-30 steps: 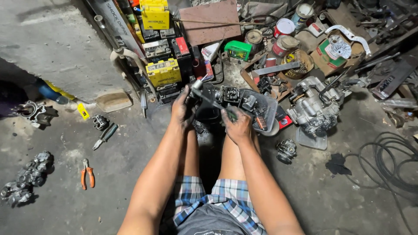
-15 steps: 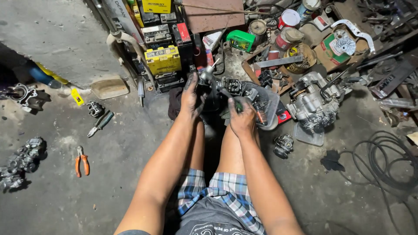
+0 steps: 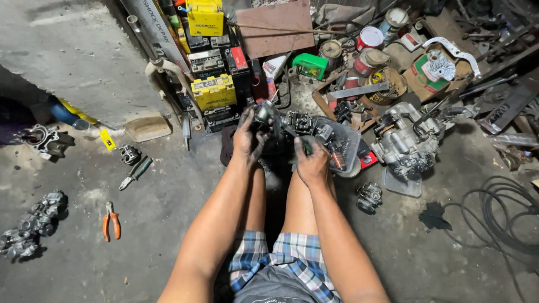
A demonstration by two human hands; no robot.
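Dark greasy engine part [image 3: 269, 120] (metal) held above floor.

stained concrete floor [image 3: 168, 224] — grey wall [image 3: 67, 62], dim light

Right hand [image 3: 310, 163] hides its grip on the tool.

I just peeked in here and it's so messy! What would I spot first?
Probably the two greasy hands in the middle: the left hand and right hand grip a dark metal engine part above the knees. Behind them stands a stack of yellow and black batteries. Orange-handled pliers lie on the concrete floor at left.
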